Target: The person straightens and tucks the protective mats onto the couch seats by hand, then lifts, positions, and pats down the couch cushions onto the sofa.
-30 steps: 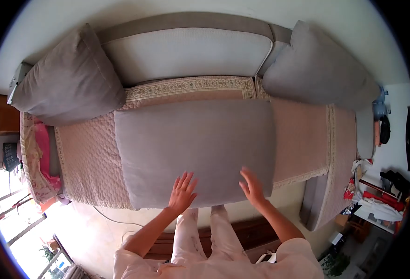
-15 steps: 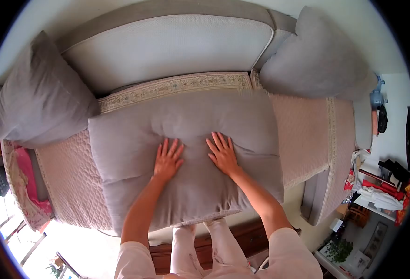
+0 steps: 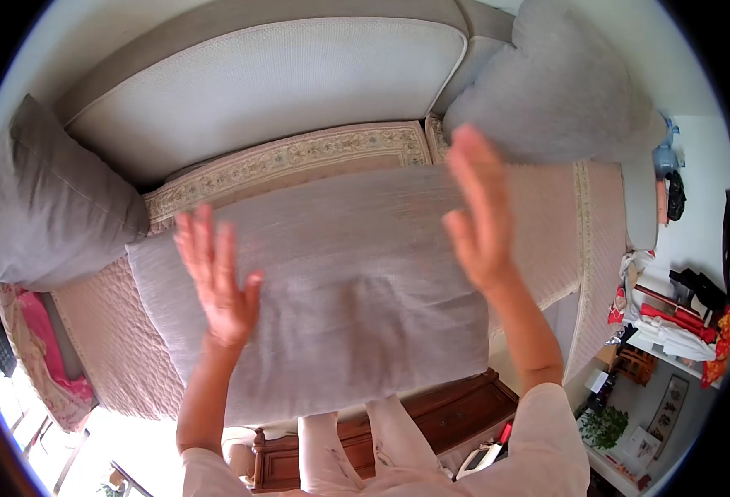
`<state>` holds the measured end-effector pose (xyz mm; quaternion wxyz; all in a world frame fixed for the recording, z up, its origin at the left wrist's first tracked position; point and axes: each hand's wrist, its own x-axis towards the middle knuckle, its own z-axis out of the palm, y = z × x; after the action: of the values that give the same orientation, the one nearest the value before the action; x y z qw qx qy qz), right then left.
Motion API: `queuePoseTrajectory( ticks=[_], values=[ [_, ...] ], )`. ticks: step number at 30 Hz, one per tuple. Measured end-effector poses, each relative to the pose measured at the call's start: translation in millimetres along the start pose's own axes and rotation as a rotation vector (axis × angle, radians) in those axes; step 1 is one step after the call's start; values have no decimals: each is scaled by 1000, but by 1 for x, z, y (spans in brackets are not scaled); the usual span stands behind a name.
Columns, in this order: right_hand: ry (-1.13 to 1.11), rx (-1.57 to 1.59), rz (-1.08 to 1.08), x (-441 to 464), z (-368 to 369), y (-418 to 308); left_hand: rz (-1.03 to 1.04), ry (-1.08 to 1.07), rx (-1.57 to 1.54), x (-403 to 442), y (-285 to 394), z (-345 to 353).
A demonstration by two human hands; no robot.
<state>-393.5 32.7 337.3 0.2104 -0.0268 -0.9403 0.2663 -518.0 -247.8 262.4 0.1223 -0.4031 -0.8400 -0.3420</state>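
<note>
A large grey cushion [image 3: 356, 290] lies flat across the quilted pink cover [image 3: 112, 340] of a sofa, its surface creased and dented near the middle. My left hand [image 3: 220, 286] is raised above the cushion's left part, fingers spread, holding nothing. Over the right part of the cushion, my right hand [image 3: 481, 207] is up with its thumb apart from the fingers, which are blurred by motion; it is empty too. Neither hand seems to touch the cushion.
Grey pillows lean at the sofa's left end [image 3: 54, 199] and right end [image 3: 555, 91], against the backrest [image 3: 274, 79]. Behind my legs stands a dark wooden cabinet [image 3: 431, 418]. Clothes [image 3: 671, 331] lie on a shelf at the right.
From above the cushion's near part, both hands came down and pressed into it, then lifted off and moved apart. The view has shifted, and the dents have become shallower.
</note>
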Motion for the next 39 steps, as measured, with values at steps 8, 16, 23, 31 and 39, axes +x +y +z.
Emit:
queuePoseTrajectory(
  ticks=[8,16,23,31,39],
  values=[
    [-233,-448,406,-152,125,179,-271,-543,377,-99,-64,145],
    [-126,-206,414,-62,126,101,-390,-533,312,-43,-12,133],
    [-152,754,-541,0,142,-186,95,-623,-142,-22,105,141],
    [-511,-639,405,-95,142,155,-448,-553,736,-145,-243,-3],
    [-123,-217,177,-21,142,11,-397,-143,425,-65,-136,0]
  ],
)
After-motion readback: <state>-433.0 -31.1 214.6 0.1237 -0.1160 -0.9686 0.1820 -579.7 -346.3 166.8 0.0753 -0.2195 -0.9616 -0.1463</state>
